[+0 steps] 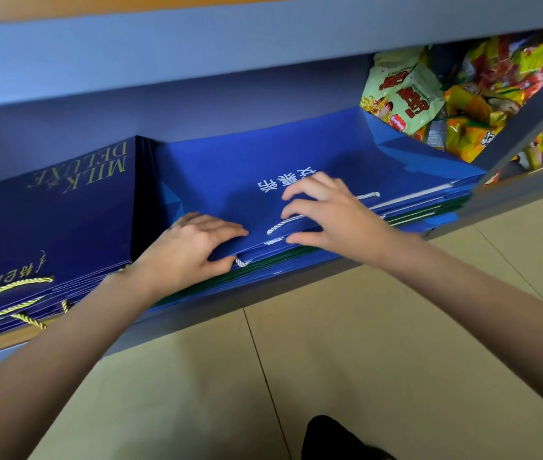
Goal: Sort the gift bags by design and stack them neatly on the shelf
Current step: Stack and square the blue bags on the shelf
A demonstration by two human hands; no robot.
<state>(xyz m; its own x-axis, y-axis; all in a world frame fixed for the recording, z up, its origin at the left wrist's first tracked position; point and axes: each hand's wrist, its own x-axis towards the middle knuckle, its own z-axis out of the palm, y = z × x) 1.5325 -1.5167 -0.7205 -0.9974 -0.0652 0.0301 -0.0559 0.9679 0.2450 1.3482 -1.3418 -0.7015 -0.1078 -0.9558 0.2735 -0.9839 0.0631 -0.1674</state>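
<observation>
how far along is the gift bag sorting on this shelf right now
Done: a dark navy stack with gold cord handles lies flat at the shelf's left. In hand: the left hand pinches the top bright blue bag at its near edge, and the right hand rests on it by the white cord handle. Left: green edges show within that pile, so it looks unsorted and uneven.

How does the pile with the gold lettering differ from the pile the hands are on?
The navy pile on the left carries gold print and gold rope handles; the brighter blue pile has white characters and white rope handles. The navy pile lies untouched, while the left hand pinches the blue pile's top bag at its front edge and the right hand rests on it. Green edges show within the blue pile only. Both lie flat on the same shelf.
</observation>
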